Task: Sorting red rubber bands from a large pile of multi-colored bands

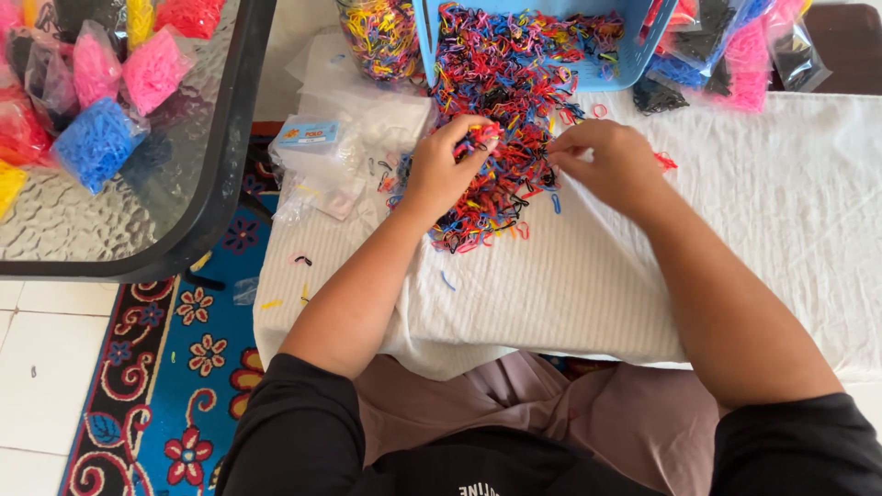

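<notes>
Where the heap of small rubber bands (501,119) spills out of the tipped blue plastic basket (606,69) onto the ribbed white cloth (735,230), both hands work in it — thin loops in red, blue, yellow, pink and black, tangled thick. The left hand (446,170) is curled shut around a small bunch of bands, fingertips pressed together; the right hand (606,161) pinches a band or two at the heap's right edge. Near the left hand lie clear plastic bags (344,138), limp and crinkled. The cloth lies bare to the right and toward the person. At far left, a dimpled glass table (110,230) holds bagged bands sorted by colour.
</notes>
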